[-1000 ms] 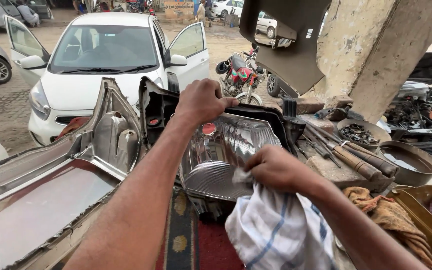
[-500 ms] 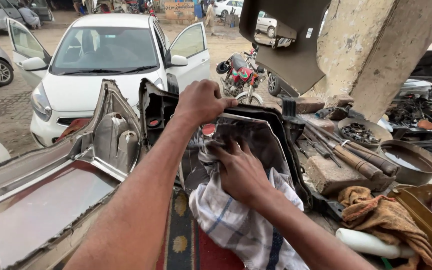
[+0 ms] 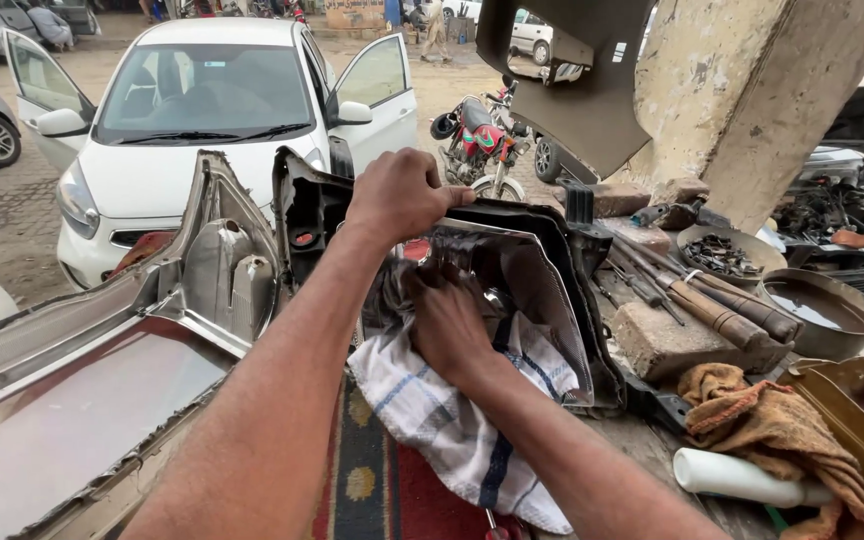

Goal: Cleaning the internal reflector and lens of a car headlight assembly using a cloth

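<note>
Your left hand (image 3: 399, 195) is closed over the top edge of the headlight housing (image 3: 542, 290), with the fingers curled down on the black rim. It grips the rim and holds the housing upright on the bench. Your right hand (image 3: 449, 322) is inside the open front of the housing. It presses the cloth (image 3: 452, 430) against the shiny inner part; the fingers are bent and lie on the cloth, but the tips are in shadow, so I cannot tell if they pinch it or only push it. The cloth is white with blue stripes, and its lower part hangs out of the housing onto the red patterned mat (image 3: 392, 490).

The housing stands in the middle, just in front of you, between a grey car body panel (image 3: 82, 390) on your left side and a stone block (image 3: 667, 340) on your right side. The panel touches the housing, or nearly touches it, at its upper corner.

To the right of the block lie some long tools with wooden handles (image 3: 712, 305), and behind them stand two round metal bowls (image 3: 817, 310). Near the right edge you see a brown rag (image 3: 762, 425) and a white tube (image 3: 742, 478) lying half under it.

Behind the bench stands a white car (image 3: 222, 120) with both front doors open, and a red motorcycle (image 3: 477, 130) is beside it. At the far right, another person's hand (image 3: 852, 238) rests on an open engine bay.
</note>
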